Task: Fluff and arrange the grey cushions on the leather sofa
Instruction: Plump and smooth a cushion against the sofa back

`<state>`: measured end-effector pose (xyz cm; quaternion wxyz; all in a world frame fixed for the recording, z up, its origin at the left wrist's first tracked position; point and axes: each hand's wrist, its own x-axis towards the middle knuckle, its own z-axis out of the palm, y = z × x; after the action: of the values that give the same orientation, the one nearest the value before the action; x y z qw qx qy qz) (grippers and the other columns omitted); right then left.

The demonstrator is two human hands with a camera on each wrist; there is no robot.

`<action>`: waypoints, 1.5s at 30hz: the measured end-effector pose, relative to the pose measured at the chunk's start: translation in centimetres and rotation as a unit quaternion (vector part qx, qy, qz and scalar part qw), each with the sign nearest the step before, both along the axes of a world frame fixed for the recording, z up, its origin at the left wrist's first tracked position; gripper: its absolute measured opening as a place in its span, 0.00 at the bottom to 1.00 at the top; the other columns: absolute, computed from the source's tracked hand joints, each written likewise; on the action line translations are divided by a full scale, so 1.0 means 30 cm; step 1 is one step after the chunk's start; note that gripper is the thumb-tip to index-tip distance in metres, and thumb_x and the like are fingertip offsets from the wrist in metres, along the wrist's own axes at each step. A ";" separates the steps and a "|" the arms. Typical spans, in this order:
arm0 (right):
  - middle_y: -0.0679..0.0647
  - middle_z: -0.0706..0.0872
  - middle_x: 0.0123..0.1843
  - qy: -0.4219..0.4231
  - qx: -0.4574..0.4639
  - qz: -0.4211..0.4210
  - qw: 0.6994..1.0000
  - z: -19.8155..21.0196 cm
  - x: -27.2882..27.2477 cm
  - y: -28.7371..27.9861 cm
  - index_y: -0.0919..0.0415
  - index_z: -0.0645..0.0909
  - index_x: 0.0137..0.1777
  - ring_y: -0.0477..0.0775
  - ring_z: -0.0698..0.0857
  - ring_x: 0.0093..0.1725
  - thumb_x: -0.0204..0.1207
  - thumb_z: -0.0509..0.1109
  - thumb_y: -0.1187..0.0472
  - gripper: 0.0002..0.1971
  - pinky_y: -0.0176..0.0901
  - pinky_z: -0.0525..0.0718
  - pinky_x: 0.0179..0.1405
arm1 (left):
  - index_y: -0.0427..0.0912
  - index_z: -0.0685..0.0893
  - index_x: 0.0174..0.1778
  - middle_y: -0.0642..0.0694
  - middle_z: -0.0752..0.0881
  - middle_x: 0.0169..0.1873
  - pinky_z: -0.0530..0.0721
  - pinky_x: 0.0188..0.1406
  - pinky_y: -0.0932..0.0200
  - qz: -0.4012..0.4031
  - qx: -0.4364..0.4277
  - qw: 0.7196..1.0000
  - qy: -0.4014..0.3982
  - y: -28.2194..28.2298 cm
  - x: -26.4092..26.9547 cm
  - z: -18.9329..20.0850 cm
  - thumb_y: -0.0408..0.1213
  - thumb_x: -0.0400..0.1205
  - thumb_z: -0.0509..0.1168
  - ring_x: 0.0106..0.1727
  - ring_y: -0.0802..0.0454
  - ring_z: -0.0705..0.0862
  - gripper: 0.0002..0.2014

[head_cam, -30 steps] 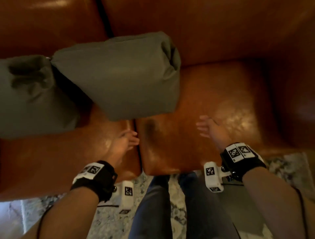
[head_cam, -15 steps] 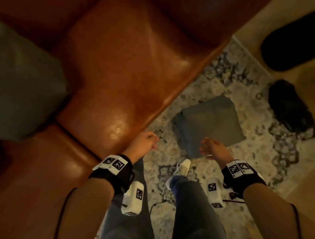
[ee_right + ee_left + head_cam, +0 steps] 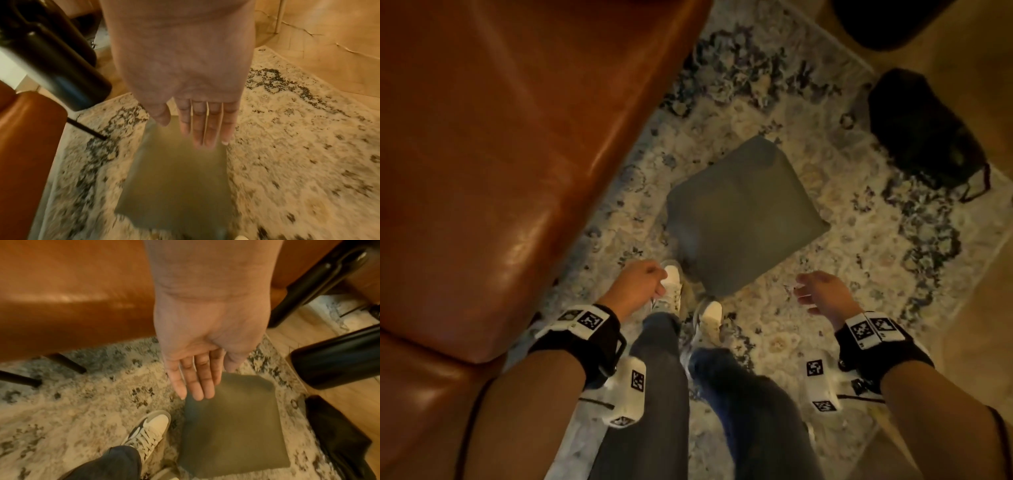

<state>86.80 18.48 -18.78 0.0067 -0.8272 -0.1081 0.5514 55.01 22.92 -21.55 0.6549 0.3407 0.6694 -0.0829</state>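
Note:
A grey cushion (image 3: 743, 219) lies flat on the patterned rug (image 3: 859, 260), in front of my feet and to the right of the brown leather sofa (image 3: 500, 154). My left hand (image 3: 643, 284) hangs empty above my left shoe, near the cushion's closest corner. My right hand (image 3: 815, 291) hovers empty to the right of that corner. In the left wrist view the left hand (image 3: 197, 379) shows straight fingers above the cushion (image 3: 232, 426). The right hand (image 3: 203, 126) is flat and open over the cushion (image 3: 176, 178) in the right wrist view.
A black bag (image 3: 924, 133) lies at the rug's right edge, and a dark rounded object (image 3: 887, 20) sits at the top right on the wooden floor. Thin black sofa legs (image 3: 68, 363) stand on the rug. My white shoes (image 3: 671, 287) stand beside the cushion.
My view has swung from the sofa seat and its two grey cushions down to the rug. Both hands have left the sofa and now hang over the fallen cushion.

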 end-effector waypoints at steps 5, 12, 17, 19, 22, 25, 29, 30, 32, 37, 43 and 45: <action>0.57 0.85 0.42 -0.037 0.014 -0.050 0.998 -0.206 0.165 0.060 0.63 0.80 0.63 0.57 0.81 0.42 0.86 0.62 0.54 0.14 0.47 0.74 0.41 | 0.37 0.80 0.40 0.36 0.86 0.38 0.83 0.48 0.45 -0.106 0.013 0.994 0.021 0.011 0.108 -0.280 0.36 0.83 0.58 0.44 0.37 0.86 0.10; 0.60 0.80 0.59 -0.021 -0.004 -0.125 0.992 -0.591 0.284 0.040 0.59 0.72 0.67 0.62 0.81 0.56 0.86 0.60 0.48 0.17 0.58 0.77 0.53 | 0.32 0.82 0.50 0.34 0.84 0.46 0.81 0.49 0.46 -0.173 0.148 0.970 0.085 0.217 0.260 -0.623 0.43 0.85 0.57 0.51 0.35 0.85 0.16; 0.61 0.73 0.77 0.004 -0.023 -0.171 0.985 -0.897 0.355 0.002 0.57 0.64 0.81 0.67 0.79 0.68 0.83 0.55 0.35 0.34 0.65 0.79 0.59 | 0.39 0.74 0.73 0.32 0.75 0.71 0.73 0.70 0.40 -0.188 0.237 0.942 0.144 0.444 0.402 -0.880 0.53 0.87 0.51 0.68 0.32 0.76 0.26; 0.60 0.69 0.81 0.042 -0.012 -0.212 0.976 -0.995 0.366 -0.026 0.55 0.60 0.84 0.68 0.75 0.74 0.80 0.52 0.29 0.39 0.69 0.76 0.63 | 0.41 0.73 0.75 0.33 0.75 0.73 0.71 0.73 0.38 -0.187 0.245 0.939 0.152 0.504 0.432 -0.986 0.61 0.83 0.45 0.72 0.33 0.75 0.34; 0.58 0.68 0.82 0.102 0.028 -0.280 0.954 -1.104 0.365 -0.060 0.55 0.60 0.84 0.66 0.70 0.79 0.78 0.52 0.28 0.41 0.72 0.69 0.74 | 0.48 0.68 0.80 0.39 0.71 0.78 0.67 0.76 0.42 -0.150 0.217 0.950 0.165 0.499 0.483 -1.045 0.67 0.83 0.41 0.76 0.36 0.72 0.36; 0.55 0.74 0.79 0.129 0.073 -0.323 0.935 -1.149 0.369 -0.077 0.52 0.64 0.83 0.64 0.74 0.76 0.77 0.57 0.28 0.40 0.72 0.72 0.73 | 0.48 0.69 0.79 0.39 0.73 0.76 0.67 0.72 0.46 -0.128 0.209 0.954 0.172 0.471 0.519 -1.074 0.60 0.88 0.43 0.74 0.37 0.73 0.29; 0.52 0.78 0.76 0.116 0.108 -0.362 0.919 -1.093 0.361 -0.069 0.50 0.70 0.79 0.62 0.76 0.74 0.78 0.60 0.31 0.35 0.70 0.73 0.73 | 0.44 0.77 0.71 0.39 0.80 0.69 0.73 0.67 0.46 -0.100 0.243 0.953 0.152 0.428 0.484 -1.027 0.59 0.87 0.48 0.68 0.38 0.79 0.27; 0.51 0.79 0.75 0.111 0.115 -0.364 0.918 -1.057 0.356 -0.065 0.50 0.71 0.79 0.61 0.77 0.74 0.78 0.61 0.32 0.34 0.69 0.74 0.73 | 0.44 0.78 0.69 0.38 0.82 0.67 0.75 0.67 0.45 -0.083 0.248 0.954 0.149 0.404 0.469 -0.986 0.58 0.87 0.49 0.66 0.38 0.80 0.26; 0.49 0.81 0.74 0.101 0.134 -0.352 0.921 -0.959 0.346 -0.054 0.50 0.72 0.78 0.58 0.79 0.71 0.77 0.63 0.33 0.33 0.64 0.77 0.71 | 0.43 0.81 0.65 0.38 0.83 0.63 0.76 0.67 0.43 -0.041 0.259 0.955 0.142 0.350 0.426 -0.903 0.56 0.87 0.51 0.64 0.38 0.81 0.24; 0.46 0.79 0.74 0.069 0.211 -0.298 0.928 -0.619 0.316 0.002 0.51 0.70 0.80 0.52 0.79 0.68 0.76 0.67 0.35 0.35 0.56 0.79 0.62 | 0.43 0.82 0.67 0.43 0.84 0.63 0.74 0.70 0.50 0.063 0.269 0.952 0.133 0.217 0.280 -0.583 0.53 0.87 0.55 0.65 0.44 0.81 0.22; 0.44 0.85 0.65 0.044 0.306 -0.148 0.939 -0.115 0.198 0.165 0.52 0.77 0.74 0.49 0.82 0.66 0.63 0.73 0.29 0.42 0.58 0.77 0.73 | 0.40 0.84 0.62 0.38 0.87 0.60 0.77 0.69 0.38 0.188 0.286 0.932 0.121 0.087 0.045 -0.184 0.57 0.83 0.57 0.64 0.40 0.83 0.25; 0.40 0.84 0.61 0.037 0.346 -0.088 0.934 0.053 0.118 0.242 0.52 0.76 0.74 0.45 0.82 0.63 0.75 0.69 0.38 0.30 0.53 0.78 0.72 | 0.37 0.83 0.65 0.37 0.86 0.62 0.76 0.71 0.38 0.231 0.273 0.927 0.115 0.068 -0.034 -0.078 0.51 0.84 0.60 0.66 0.40 0.82 0.23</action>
<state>90.34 25.74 -17.20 0.3445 -0.7587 -0.2187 0.5078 53.98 24.95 -23.88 0.4557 0.3303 0.7972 0.2182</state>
